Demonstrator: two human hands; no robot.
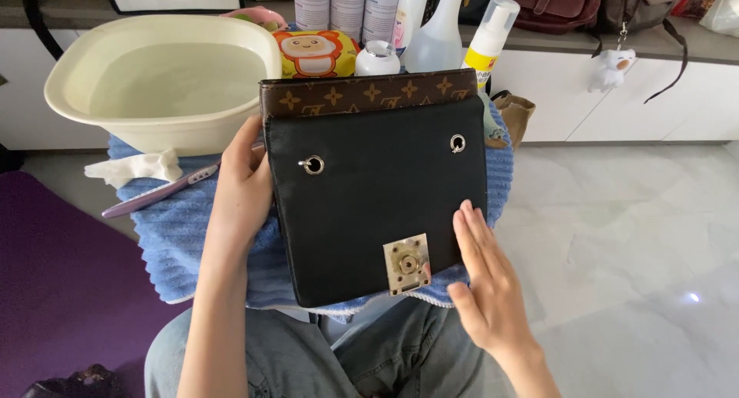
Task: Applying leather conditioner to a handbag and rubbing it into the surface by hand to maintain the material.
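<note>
Centrally, a black handbag (377, 205) with a gold clasp (406, 264) lies on a blue towel (173, 229). The left hand (242, 186) grips its left edge, fingertips apparently hidden; the right hand (481, 279) rests open-fingered near-right. A water basin (162, 78) sits far left.

The black bag (377, 205) hides much of the blue towel (177, 236).

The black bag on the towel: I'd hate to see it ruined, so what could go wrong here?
The water-filled basin sits right behind the black bag; a nudge might slop water onto it. The bag overhangs the blue towel, steadied only by the left hand and right hand, so it might slide toward the lap.
</note>
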